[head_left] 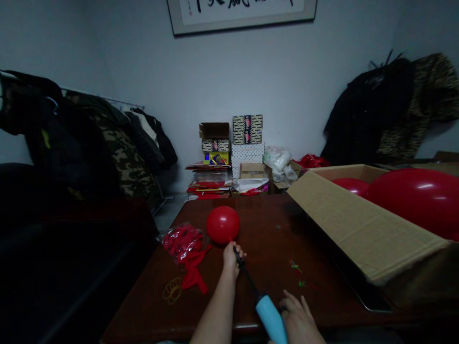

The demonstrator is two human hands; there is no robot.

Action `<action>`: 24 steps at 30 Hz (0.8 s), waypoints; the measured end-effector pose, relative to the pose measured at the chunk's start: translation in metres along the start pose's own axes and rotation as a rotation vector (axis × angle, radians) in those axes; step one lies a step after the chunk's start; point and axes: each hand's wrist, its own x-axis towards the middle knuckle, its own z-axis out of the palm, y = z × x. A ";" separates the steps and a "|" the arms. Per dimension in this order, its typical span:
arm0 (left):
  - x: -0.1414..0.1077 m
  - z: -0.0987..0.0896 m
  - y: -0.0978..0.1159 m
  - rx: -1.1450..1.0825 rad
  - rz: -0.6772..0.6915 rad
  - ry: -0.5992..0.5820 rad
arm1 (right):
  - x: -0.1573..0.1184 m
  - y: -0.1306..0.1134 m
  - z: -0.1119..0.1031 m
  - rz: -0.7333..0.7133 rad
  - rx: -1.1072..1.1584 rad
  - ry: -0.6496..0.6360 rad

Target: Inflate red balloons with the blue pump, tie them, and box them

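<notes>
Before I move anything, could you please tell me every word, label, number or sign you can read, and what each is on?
No text can be read in full.
Scroll: large brush characters, cut off by the picture's top edge.
Red seal on it: too small.
Right patterned box, left patterned box, yellow box: markings too small and blurred.
Pump, balloon: no lettering shows.

Upper centre of the frame, framed calligraphy panel, its black brush characters cut by the top edge and not legible, small red seal mark at left; centre, print on patterned carton and yellow box, too small to read.
</notes>
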 end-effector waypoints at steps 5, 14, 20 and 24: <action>0.008 0.038 0.030 -0.058 0.025 0.004 | -0.028 -0.008 -0.045 -0.025 0.016 0.074; -0.009 0.037 0.013 -0.099 -0.066 0.073 | -0.025 -0.024 -0.056 0.000 0.077 0.166; -0.024 0.023 -0.009 -0.131 -0.139 0.113 | 0.021 -0.027 -0.044 0.027 0.025 0.191; -0.030 0.006 -0.022 -0.113 -0.188 0.140 | 0.048 -0.034 -0.031 0.054 0.006 0.192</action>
